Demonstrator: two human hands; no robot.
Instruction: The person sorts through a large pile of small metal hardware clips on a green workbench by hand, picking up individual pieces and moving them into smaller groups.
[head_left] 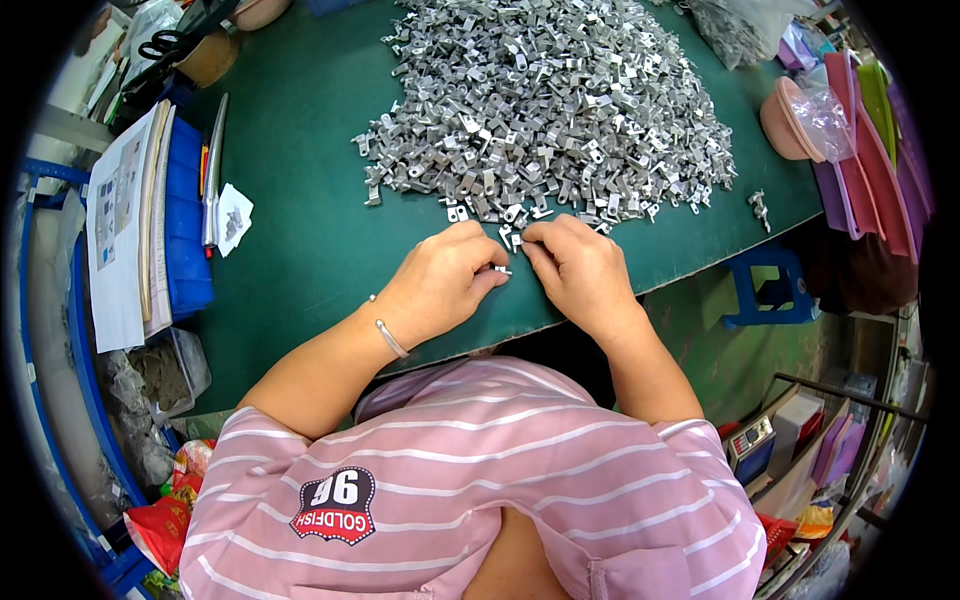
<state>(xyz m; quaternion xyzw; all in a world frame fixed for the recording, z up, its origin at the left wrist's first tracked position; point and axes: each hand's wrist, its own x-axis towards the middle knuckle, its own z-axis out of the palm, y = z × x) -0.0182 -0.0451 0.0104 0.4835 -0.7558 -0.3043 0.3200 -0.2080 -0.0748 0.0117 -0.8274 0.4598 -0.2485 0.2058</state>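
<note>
My left hand (443,280) is closed in a pinch on a small metal bracket (502,270), whose end sticks out past the fingertips. Just to the right, my right hand (577,268) has its thumb and forefinger closed at another small silver bracket (516,241) by the pile's near edge. Both hands are low over the green table, close to its front edge. Beyond them spreads a large heap of small silver metal brackets (560,110), many bent and with a hole. A bracelet circles my left wrist.
At left on the green table (290,200) stand a blue bin (188,220) with papers, a long metal tool (215,170) and a white scrap (233,218). A few metal pieces (760,211) lie at right. Pink basins (790,120) and a blue stool (768,288) are farther right.
</note>
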